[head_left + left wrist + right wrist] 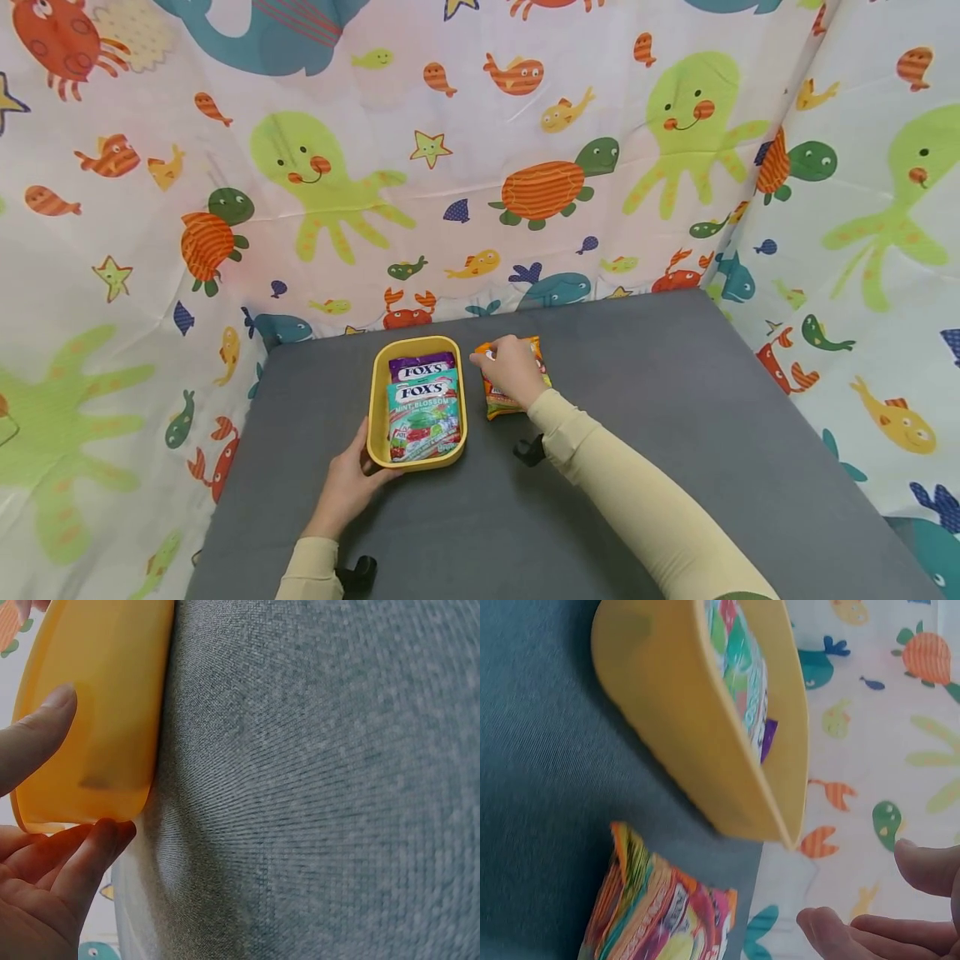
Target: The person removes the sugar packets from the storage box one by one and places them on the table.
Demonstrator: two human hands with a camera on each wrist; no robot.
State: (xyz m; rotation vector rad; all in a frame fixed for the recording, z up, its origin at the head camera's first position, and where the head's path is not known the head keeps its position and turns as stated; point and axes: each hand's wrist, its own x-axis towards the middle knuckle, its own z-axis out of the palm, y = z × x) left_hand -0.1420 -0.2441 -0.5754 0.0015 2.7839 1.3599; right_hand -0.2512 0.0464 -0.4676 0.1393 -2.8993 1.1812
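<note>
My left hand grips the near left corner of a yellow plastic container, thumb on one wall and fingers around the other, in the left wrist view too. Inside lie a teal Fox's Mint Blossom candy bag and, partly beneath it, a purple Fox's bag. Just right of the container, an orange, colourful snack packet lies on the grey surface. Over it hovers my right hand, covering part of it in the head view. In the right wrist view its thumb and fingers are spread apart, holding nothing.
A grey cloth-covered table spreads beneath everything. Around its back and sides hangs a white curtain printed with sea animals. Dark straps, one on each wrist, hang below the cream sleeves.
</note>
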